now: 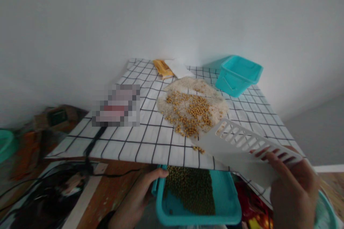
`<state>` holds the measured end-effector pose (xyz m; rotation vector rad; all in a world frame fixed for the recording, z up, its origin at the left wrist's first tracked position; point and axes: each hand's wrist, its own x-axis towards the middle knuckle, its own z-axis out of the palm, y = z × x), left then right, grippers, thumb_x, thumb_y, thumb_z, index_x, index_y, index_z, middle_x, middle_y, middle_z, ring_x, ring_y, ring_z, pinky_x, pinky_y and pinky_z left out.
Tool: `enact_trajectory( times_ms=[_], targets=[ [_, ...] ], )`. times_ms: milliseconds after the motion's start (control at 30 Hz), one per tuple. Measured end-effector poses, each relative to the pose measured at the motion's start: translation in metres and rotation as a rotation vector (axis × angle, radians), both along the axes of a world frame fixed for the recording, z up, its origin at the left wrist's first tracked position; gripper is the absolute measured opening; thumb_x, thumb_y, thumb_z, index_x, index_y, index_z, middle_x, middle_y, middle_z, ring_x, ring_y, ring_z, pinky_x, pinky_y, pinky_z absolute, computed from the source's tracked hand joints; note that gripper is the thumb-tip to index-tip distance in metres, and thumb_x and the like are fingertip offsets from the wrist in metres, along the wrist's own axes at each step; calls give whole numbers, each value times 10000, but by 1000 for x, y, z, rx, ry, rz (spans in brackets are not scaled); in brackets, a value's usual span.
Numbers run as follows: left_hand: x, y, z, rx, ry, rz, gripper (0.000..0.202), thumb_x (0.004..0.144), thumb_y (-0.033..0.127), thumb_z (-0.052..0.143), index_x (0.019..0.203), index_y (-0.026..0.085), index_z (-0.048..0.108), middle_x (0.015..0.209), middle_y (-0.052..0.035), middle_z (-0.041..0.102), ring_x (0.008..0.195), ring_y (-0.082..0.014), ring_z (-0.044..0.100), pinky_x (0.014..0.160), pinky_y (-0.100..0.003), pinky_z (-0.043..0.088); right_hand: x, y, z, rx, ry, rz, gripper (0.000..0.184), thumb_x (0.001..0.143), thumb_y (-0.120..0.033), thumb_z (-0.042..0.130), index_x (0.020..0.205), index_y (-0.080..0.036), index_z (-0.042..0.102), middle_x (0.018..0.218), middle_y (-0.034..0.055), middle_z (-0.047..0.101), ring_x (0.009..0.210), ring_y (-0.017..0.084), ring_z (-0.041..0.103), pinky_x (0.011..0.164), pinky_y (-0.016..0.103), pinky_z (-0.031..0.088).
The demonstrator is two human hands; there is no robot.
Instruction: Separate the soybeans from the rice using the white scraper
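My left hand (143, 186) is closed on the left rim of a turquoise plastic bin (224, 188), its thumb over the edge. The bin sits just below the table's front edge and contains a heap of small round beans (192, 189), dark in the shade. In my right hand (295, 182) is a white slotted plastic board (236, 150), gripped through its slots and tilted over the front right of the table. The board's far end touches the near side of a spread of yellow soybeans (199, 107) and pale fine grains (182, 84).
A white checked cloth covers the table (156, 143). A second turquoise bin (236, 77) stands back right, near a yellow packet (162, 68) and white paper (178, 68). A blurred-out device (116, 105) lies left, its black cable (94, 143) hanging over the edge.
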<state>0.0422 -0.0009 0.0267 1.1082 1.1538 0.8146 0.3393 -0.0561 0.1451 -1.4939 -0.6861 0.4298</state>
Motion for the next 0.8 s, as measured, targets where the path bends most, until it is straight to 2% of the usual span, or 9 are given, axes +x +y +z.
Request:
enact_trajectory(
  times_ms=[133, 233, 367, 500, 633, 733, 800],
  targets=[
    [-3, -1, 0, 20, 6, 2, 227, 704, 248, 718, 894, 313, 824, 1080, -43, 818, 1048, -315, 705, 899, -385, 570, 4, 1, -5, -34, 7, 6, 251, 753, -388, 804, 829, -180, 687, 712, 49, 737, 553, 202, 658, 487, 284, 464],
    [-6, -2, -1, 83, 21, -17, 286, 636, 210, 770, 886, 335, 833, 1093, -32, 816, 1076, -322, 694, 978, -400, 535, 8, 5, -10, -29, 8, -52, 278, 712, -379, 826, 851, -174, 700, 710, 31, 729, 560, 181, 645, 486, 257, 436],
    [-5, -2, 1, 58, 6, -8, 230, 726, 240, 715, 920, 319, 809, 1036, -37, 814, 953, -302, 719, 858, -394, 583, 9, 15, -13, 48, 8, -112, 273, 640, -352, 856, 788, -175, 711, 698, 21, 714, 568, 166, 625, 522, 262, 430],
    [-6, -2, 4, 79, -3, 14, 238, 715, 188, 726, 892, 317, 820, 1128, -45, 800, 1032, -304, 705, 923, -385, 557, 8, 17, -12, 55, -2, -91, 268, 652, -363, 848, 784, -176, 707, 693, 25, 707, 585, 177, 629, 540, 278, 433],
    [-11, -2, 7, 144, 11, -13, 286, 663, 155, 749, 882, 327, 816, 1087, -20, 807, 1016, -291, 713, 908, -366, 564, 7, 12, -11, 72, -19, -55, 293, 650, -370, 856, 803, -179, 695, 665, 16, 697, 540, 169, 611, 513, 272, 410],
    [-10, -1, 7, 163, 27, -5, 296, 666, 167, 741, 905, 328, 811, 1086, -12, 811, 1007, -279, 721, 889, -350, 572, 3, 7, -7, 14, -24, -2, 258, 701, -373, 830, 800, -183, 688, 636, 1, 679, 503, 147, 584, 502, 263, 392],
    [-8, -1, 6, 132, 30, -19, 329, 609, 153, 785, 897, 310, 802, 1048, -14, 816, 974, -278, 731, 859, -335, 582, 0, 5, -4, -37, -34, 10, 237, 732, -374, 813, 799, -185, 686, 635, -3, 671, 502, 142, 580, 494, 258, 380]
  ],
)
